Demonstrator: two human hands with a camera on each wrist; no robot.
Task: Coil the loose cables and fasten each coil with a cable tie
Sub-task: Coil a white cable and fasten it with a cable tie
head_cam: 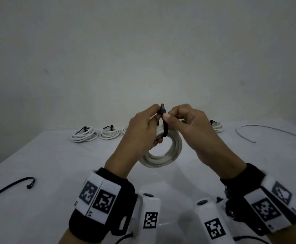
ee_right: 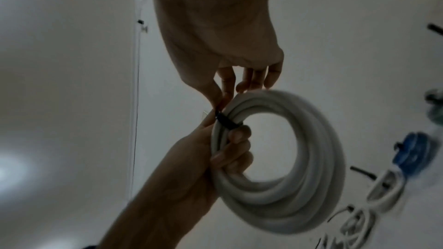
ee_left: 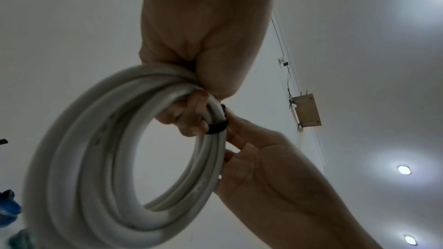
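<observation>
The thick white round cable coil [head_cam: 163, 152] hangs in the air above the white cloth-covered table [head_cam: 55, 164], held upright between both hands, its ring facing the person. The left hand [head_cam: 140, 136] curls its fingers through the ring and grips the bundled strands at the top left; the right hand [head_cam: 187, 131] pinches the black plastic cable tie [head_cam: 163, 124] at its head, just above the bundle. The tie's long axis runs up and down, crossing the strands, its loop around them and its head sticking up between the two thumbs. I judge that cinching turns on this: the right hand is nearer the head and would pull, the left bracing the coil. Counted on the table: three white tied coils [head_cam: 84, 134] at far left, the third half hidden, one more at far right [head_cam: 216, 125], one loose white cable [head_cam: 267, 131], one loose black cable [head_cam: 11, 187].
</observation>
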